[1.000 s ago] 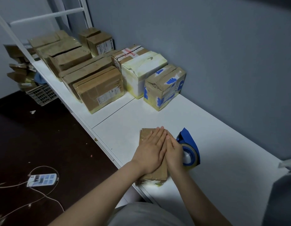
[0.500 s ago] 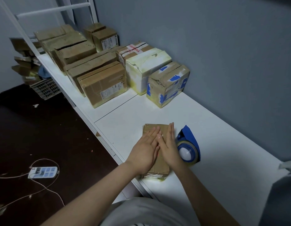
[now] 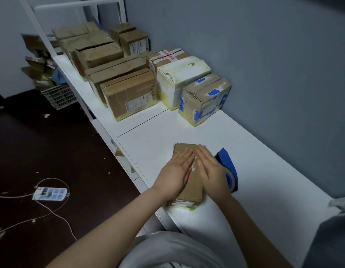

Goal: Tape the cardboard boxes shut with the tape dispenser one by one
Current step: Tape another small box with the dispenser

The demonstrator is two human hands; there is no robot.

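Note:
A small flat cardboard box [image 3: 193, 187] lies on the white table [image 3: 264, 171] near its front edge. My left hand [image 3: 175, 175] presses flat on the box's left half, fingers straight. On the right half lies my right hand [image 3: 211, 171], also flat with straight fingers. A narrow strip of the box top shows between the two hands. The blue tape dispenser [image 3: 228, 169] stands on the table just right of the box, partly hidden behind my right hand.
Several more cardboard boxes fill the table's far left, the nearest one with blue tape patches [image 3: 204, 99]. A grey wall runs along the right. A plastic crate [image 3: 57, 96] and a power strip [image 3: 50, 194] with cables lie on the dark floor at left.
My hands, pressed together over the middle of the box a second ago, have slid apart sideways. A strip of the box top now shows between them.

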